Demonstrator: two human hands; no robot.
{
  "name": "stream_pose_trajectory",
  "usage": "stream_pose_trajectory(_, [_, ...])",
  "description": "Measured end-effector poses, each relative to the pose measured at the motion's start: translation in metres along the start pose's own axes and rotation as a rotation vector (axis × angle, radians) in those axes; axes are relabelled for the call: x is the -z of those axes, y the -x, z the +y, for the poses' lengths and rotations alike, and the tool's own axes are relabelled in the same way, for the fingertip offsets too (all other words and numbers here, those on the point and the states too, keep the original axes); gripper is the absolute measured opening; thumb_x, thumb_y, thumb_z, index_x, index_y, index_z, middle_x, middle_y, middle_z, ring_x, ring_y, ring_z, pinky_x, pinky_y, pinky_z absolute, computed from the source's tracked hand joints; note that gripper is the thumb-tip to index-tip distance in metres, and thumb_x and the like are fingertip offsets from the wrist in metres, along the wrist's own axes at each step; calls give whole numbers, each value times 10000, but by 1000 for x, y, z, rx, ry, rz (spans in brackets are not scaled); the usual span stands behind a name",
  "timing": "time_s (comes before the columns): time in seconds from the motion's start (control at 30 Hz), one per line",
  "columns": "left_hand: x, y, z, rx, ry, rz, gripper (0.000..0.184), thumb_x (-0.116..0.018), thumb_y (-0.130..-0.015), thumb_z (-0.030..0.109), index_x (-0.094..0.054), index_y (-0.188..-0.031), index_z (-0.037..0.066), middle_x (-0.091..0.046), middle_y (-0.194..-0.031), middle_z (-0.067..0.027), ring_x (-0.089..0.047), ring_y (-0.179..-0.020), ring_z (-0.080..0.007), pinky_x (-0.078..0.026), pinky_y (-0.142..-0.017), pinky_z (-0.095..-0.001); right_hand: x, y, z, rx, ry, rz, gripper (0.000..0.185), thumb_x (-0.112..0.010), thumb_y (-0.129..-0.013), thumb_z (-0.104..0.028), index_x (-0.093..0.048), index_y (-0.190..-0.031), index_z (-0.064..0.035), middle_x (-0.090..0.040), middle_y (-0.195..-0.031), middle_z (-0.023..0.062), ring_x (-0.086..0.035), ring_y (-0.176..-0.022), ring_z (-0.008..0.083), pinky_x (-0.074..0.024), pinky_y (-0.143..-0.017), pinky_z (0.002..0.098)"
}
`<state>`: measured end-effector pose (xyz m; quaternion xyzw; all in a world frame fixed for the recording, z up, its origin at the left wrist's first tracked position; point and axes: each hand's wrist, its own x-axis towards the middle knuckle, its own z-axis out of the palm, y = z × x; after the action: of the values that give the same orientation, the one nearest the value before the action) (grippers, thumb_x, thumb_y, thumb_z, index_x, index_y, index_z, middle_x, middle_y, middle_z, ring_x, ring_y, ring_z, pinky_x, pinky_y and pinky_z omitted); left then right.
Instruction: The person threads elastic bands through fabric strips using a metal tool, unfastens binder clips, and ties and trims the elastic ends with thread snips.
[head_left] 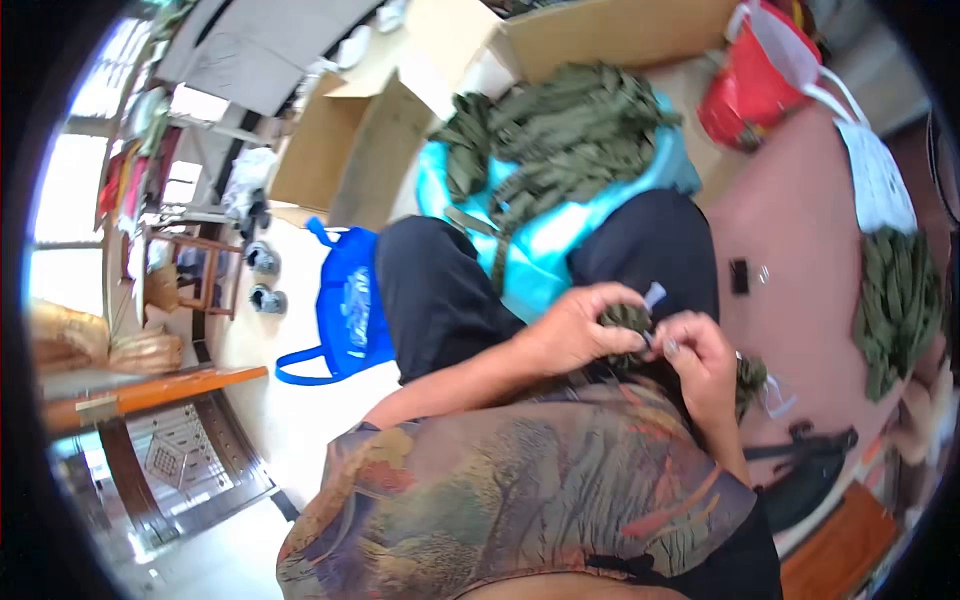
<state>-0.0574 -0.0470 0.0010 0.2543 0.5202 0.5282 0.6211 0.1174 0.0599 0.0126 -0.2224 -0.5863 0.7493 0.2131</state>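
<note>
My left hand [572,330] is closed around a small rolled bundle of olive-green fabric strip [625,318] above my lap. A pale translucent tab [655,294] sticks up beside the bundle. My right hand [702,362] pinches at the bundle's right edge, thumb and fingers together; what lies between the fingertips is too small to make out. Just right of that hand, partly hidden by it, lies another olive-green bundle [750,380] with a white loop. In front of my knees, a turquoise bag [545,275] holds a heap of olive-green strips [575,130].
On the brownish seat [790,220] at right lie a small black object [739,277] and a hank of olive strips [895,310]. A red bag [750,85] stands beyond. Cardboard boxes [375,150] stand ahead; a blue tote bag [350,300] lies left of my leg.
</note>
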Motion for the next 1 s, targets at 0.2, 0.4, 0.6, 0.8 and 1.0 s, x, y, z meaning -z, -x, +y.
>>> stream_pose_trajectory(0.2, [7, 1, 3, -131, -314, -20, 115, -682, -865, 67, -635, -947, 2, -622, -794, 9, -552, -747, -48, -474, -680, -234, 5, 1, -4, -45, -148, 3, 27, -542, -887, 38, -542, -893, 12, -591, -869, 97, -604, -765, 158, -507, -762, 290])
stream_pose_trajectory(0.4, [23, 2, 5, 87, -134, -201, 106, -688, -858, 84, -641, -925, 17, -618, -803, 25, -556, -740, -57, -470, -675, -236, 8, -2, 1, -130, -10, -67, 100, -558, -870, 71, -561, -959, 26, -610, -884, 103, -622, -783, 147, -522, -727, 282])
stream_pose_trajectory(0.6, [83, -68, -9, 94, 197, 125, 294, -702, -847, 156, -626, -1080, -8, -671, -957, -93, -630, -799, -173, -510, -739, -319, 13, -3, -6, -106, -162, 89, 120, -563, -911, 16, -547, -1030, 24, -630, -951, 101, -627, -801, 145, -545, -735, 292])
stream_pose_trajectory(0.8, [197, -138, 205, -409, 367, 572, 447, -621, -917, 202, -459, -1229, -75, -530, -1196, -212, -572, -1040, -363, -495, -915, -442, 37, 33, -5, -127, 47, 271, 60, -565, -905, -5, -586, -957, 17, -637, -868, 77, -605, -757, 117, -516, -682, 259])
stream_pose_trajectory(1.0, [121, -128, 186, -478, -167, 513, 399, -597, -929, 145, -486, -1234, -87, -561, -1205, -193, -607, -1056, -310, -519, -904, -396, 118, 123, -5, -121, 245, 898, 71, -558, -921, -22, -627, -937, -20, -636, -811, 20, -564, -690, 61, -466, -620, 196])
